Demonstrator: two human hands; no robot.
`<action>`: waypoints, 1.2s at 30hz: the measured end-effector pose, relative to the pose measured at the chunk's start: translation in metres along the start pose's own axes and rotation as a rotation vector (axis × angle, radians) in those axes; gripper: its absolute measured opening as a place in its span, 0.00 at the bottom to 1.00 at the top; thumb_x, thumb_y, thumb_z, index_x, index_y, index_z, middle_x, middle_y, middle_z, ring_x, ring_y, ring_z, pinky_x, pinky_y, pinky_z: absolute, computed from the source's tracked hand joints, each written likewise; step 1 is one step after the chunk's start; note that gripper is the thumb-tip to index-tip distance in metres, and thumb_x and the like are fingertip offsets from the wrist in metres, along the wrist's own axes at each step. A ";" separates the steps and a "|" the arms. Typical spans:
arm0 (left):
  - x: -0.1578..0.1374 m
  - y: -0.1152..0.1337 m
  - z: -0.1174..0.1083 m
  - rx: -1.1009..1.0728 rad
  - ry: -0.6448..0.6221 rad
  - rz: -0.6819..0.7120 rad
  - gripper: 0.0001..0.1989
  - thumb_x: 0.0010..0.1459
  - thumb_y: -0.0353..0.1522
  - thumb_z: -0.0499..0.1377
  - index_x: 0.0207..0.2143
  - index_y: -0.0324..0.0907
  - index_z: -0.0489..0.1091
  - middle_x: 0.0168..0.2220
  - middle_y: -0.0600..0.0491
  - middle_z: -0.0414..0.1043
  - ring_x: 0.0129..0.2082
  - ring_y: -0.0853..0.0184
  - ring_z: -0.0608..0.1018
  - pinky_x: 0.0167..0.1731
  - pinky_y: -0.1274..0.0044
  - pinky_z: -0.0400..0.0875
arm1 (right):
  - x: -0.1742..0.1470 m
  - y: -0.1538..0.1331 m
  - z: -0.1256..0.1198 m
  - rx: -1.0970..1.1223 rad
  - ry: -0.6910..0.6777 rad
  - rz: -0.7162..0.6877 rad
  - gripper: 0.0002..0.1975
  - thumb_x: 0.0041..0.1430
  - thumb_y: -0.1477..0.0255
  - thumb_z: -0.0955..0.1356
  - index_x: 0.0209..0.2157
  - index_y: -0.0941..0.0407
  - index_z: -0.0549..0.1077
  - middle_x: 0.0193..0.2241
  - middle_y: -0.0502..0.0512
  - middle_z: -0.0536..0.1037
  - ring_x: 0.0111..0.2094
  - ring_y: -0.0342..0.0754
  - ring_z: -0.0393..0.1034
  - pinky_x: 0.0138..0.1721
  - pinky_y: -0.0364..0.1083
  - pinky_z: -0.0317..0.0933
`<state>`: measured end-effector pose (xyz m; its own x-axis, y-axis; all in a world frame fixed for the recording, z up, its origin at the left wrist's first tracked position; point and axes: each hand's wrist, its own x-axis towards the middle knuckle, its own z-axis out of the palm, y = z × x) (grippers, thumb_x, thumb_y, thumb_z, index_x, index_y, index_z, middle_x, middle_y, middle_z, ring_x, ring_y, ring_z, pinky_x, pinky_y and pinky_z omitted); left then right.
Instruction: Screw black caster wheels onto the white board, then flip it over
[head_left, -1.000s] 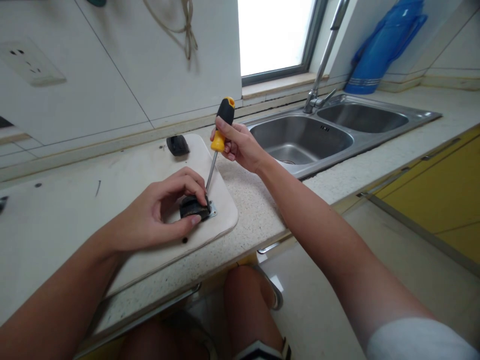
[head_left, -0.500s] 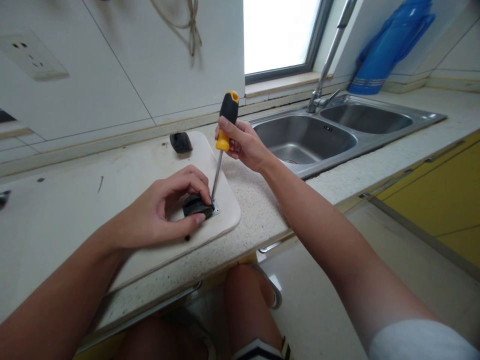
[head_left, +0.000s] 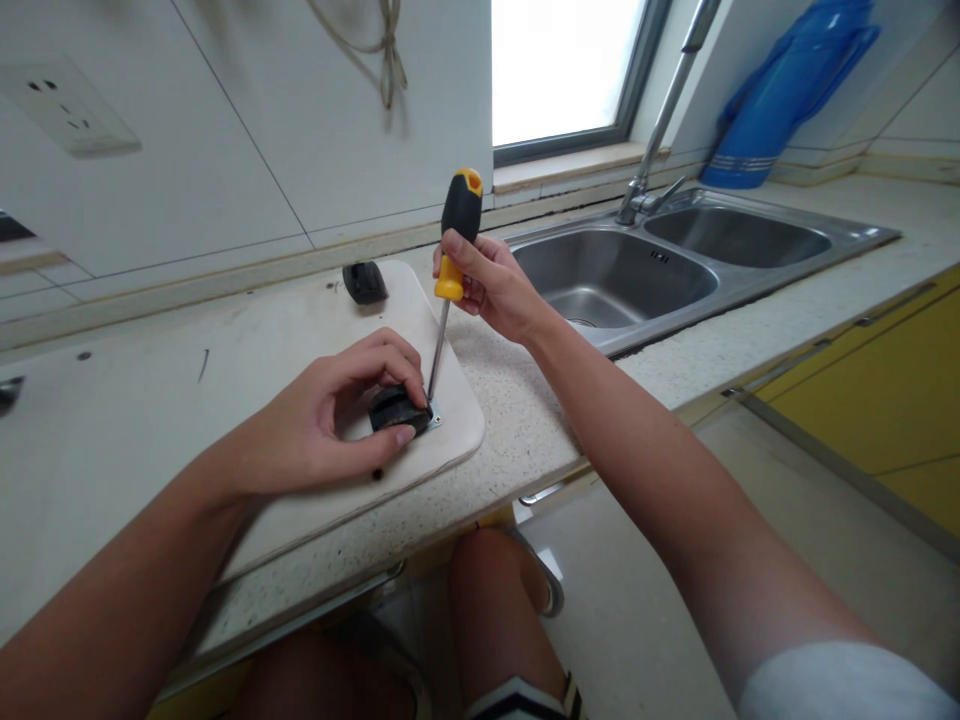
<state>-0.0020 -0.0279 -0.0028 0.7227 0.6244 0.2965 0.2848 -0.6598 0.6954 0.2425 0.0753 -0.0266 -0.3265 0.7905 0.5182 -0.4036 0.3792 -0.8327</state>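
Note:
My right hand (head_left: 487, 280) is closed around the yellow and black handle of a screwdriver (head_left: 460, 215). The screwdriver leans slightly, its metal shaft running down to a small metal plate (head_left: 436, 418) at the edge of a black caster-like foot (head_left: 397, 408). With thumb and fingers, my left hand (head_left: 360, 400) grips that black foot against a white board (head_left: 300, 310) with rounded corners. The screwdriver tip meets the plate right beside my left fingertips; the screw head under it is hidden. A second black foot (head_left: 365, 283) sits at the board's far corner.
The board lies on a speckled counter (head_left: 517, 430). On the right are a steel double sink (head_left: 615, 275) with a faucet (head_left: 637, 195) and a blue thermos jug (head_left: 780, 95). A tied cord (head_left: 391, 50) hangs on the wall near a socket (head_left: 71, 110).
The view has shifted very slightly. Both hands, the screwdriver and the black foot keep nearly the same places; the screwdriver handle looks slightly turned.

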 end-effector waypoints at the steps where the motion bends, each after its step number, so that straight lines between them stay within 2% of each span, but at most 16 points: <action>1: 0.000 0.000 0.000 0.002 0.001 -0.001 0.09 0.63 0.35 0.72 0.44 0.49 0.79 0.48 0.48 0.75 0.47 0.59 0.79 0.50 0.66 0.77 | 0.000 -0.001 0.001 -0.006 0.002 -0.007 0.33 0.54 0.37 0.80 0.31 0.54 0.78 0.23 0.43 0.67 0.22 0.37 0.55 0.19 0.39 0.49; 10: 0.002 -0.005 0.000 -0.041 -0.003 -0.024 0.09 0.61 0.36 0.73 0.43 0.49 0.79 0.46 0.48 0.76 0.46 0.59 0.79 0.50 0.65 0.78 | -0.014 -0.029 0.021 -0.198 -0.007 -0.083 0.27 0.58 0.43 0.81 0.31 0.52 0.76 0.25 0.47 0.70 0.25 0.41 0.59 0.21 0.44 0.53; 13: 0.001 -0.006 0.001 -0.067 0.000 -0.017 0.08 0.62 0.34 0.73 0.43 0.48 0.79 0.47 0.47 0.76 0.46 0.60 0.79 0.50 0.65 0.77 | -0.024 -0.041 0.034 -0.228 -0.011 -0.153 0.24 0.60 0.49 0.82 0.30 0.52 0.75 0.27 0.47 0.70 0.29 0.42 0.63 0.26 0.44 0.58; 16: 0.001 -0.009 0.002 -0.088 0.018 -0.018 0.09 0.61 0.33 0.73 0.43 0.46 0.78 0.47 0.47 0.78 0.46 0.60 0.80 0.49 0.67 0.77 | -0.034 -0.055 0.047 -0.289 -0.081 -0.217 0.18 0.64 0.58 0.81 0.30 0.54 0.77 0.30 0.47 0.71 0.32 0.41 0.65 0.32 0.42 0.61; 21: 0.004 -0.013 0.004 -0.167 0.032 -0.079 0.15 0.60 0.41 0.76 0.43 0.44 0.78 0.40 0.50 0.80 0.40 0.61 0.81 0.41 0.69 0.79 | -0.037 -0.080 0.056 -0.487 -0.222 -0.155 0.13 0.64 0.63 0.81 0.33 0.54 0.80 0.32 0.48 0.74 0.32 0.41 0.66 0.32 0.42 0.58; 23: 0.005 -0.013 0.005 -0.202 0.033 -0.088 0.18 0.60 0.44 0.77 0.43 0.43 0.78 0.39 0.50 0.79 0.38 0.63 0.81 0.38 0.70 0.78 | -0.037 -0.090 0.058 -0.558 -0.240 -0.105 0.11 0.63 0.63 0.81 0.40 0.54 0.82 0.34 0.49 0.77 0.33 0.42 0.68 0.33 0.43 0.60; 25: 0.007 -0.015 0.007 -0.230 0.060 -0.070 0.22 0.58 0.44 0.77 0.45 0.42 0.77 0.41 0.50 0.79 0.38 0.63 0.80 0.39 0.70 0.78 | -0.038 -0.099 0.060 -0.624 -0.240 -0.062 0.22 0.62 0.64 0.82 0.55 0.51 0.79 0.39 0.50 0.79 0.37 0.45 0.71 0.35 0.44 0.64; 28: 0.008 -0.018 0.009 -0.266 0.111 -0.034 0.27 0.56 0.43 0.79 0.51 0.43 0.74 0.45 0.49 0.78 0.41 0.63 0.80 0.43 0.70 0.79 | -0.041 -0.110 0.066 -0.733 -0.222 -0.058 0.39 0.63 0.61 0.81 0.69 0.47 0.66 0.43 0.51 0.78 0.40 0.50 0.74 0.39 0.47 0.68; 30: 0.009 -0.021 0.011 -0.270 0.119 -0.023 0.29 0.56 0.43 0.79 0.53 0.43 0.73 0.45 0.49 0.78 0.42 0.63 0.81 0.43 0.70 0.79 | -0.042 -0.115 0.071 -0.839 -0.188 -0.127 0.44 0.64 0.56 0.81 0.72 0.47 0.60 0.43 0.52 0.78 0.41 0.52 0.73 0.42 0.50 0.69; 33: 0.010 -0.023 0.012 -0.258 0.100 -0.018 0.26 0.55 0.44 0.77 0.52 0.43 0.77 0.45 0.48 0.79 0.43 0.60 0.82 0.42 0.69 0.79 | -0.041 -0.121 0.078 -0.992 -0.105 -0.309 0.50 0.60 0.49 0.82 0.71 0.51 0.56 0.43 0.52 0.76 0.40 0.53 0.71 0.45 0.54 0.69; 34: 0.011 -0.024 0.012 -0.258 0.094 -0.020 0.25 0.55 0.44 0.77 0.51 0.43 0.78 0.45 0.48 0.79 0.43 0.59 0.82 0.42 0.69 0.79 | -0.040 -0.124 0.080 -1.037 -0.087 -0.358 0.49 0.59 0.48 0.81 0.69 0.51 0.57 0.43 0.52 0.76 0.39 0.52 0.71 0.46 0.54 0.68; 36: 0.011 -0.023 0.012 -0.268 0.088 -0.032 0.25 0.55 0.43 0.77 0.51 0.43 0.80 0.44 0.48 0.80 0.42 0.60 0.82 0.42 0.68 0.79 | -0.038 -0.135 0.085 -1.146 -0.114 -0.381 0.39 0.64 0.48 0.78 0.64 0.51 0.62 0.43 0.52 0.75 0.39 0.50 0.70 0.46 0.52 0.66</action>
<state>0.0072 -0.0113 -0.0233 0.6550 0.6847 0.3196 0.1211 -0.5126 0.8500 0.2366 -0.0469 0.0825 -0.4480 0.5104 0.7341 0.4811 0.8297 -0.2832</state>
